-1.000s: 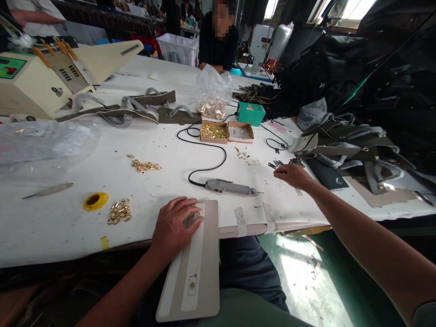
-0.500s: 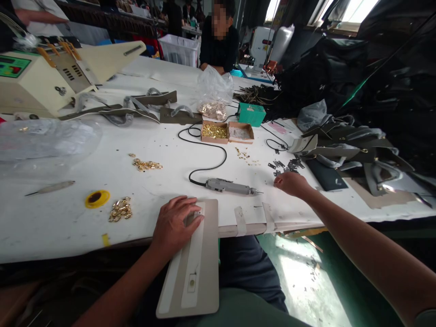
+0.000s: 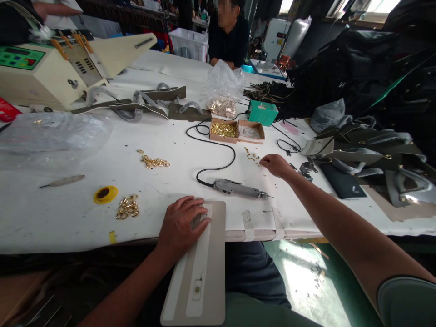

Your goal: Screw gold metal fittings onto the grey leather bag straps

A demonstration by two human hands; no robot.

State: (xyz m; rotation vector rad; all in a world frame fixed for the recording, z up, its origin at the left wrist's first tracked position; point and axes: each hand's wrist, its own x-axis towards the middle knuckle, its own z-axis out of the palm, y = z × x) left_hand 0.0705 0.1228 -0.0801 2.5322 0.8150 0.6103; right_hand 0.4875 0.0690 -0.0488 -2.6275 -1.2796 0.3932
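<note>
Beige and stiff-looking, the panel (image 3: 213, 263) lies with its far end over the edge of the table (image 3: 177, 181) and the rest across the lap (image 3: 252, 268). From my distant seat I'd call slipping the first risk: the left hand (image 3: 184, 227) is splayed on top, not wrapped round it, so easing that pressure could let it slide. Just beyond, I see the driver (image 3: 238, 188) lying loose; a careless sweep of the right hand (image 3: 276, 164) could knock it or snag its cord (image 3: 225, 165). That hand is beside the gold bits (image 3: 252, 156), and I can't tell whether its fingers are closed or hold anything (the tips are too small for me). A clumsy pick there might scatter the bits, or push some among the black plates (image 3: 308, 169) nearby.
</note>
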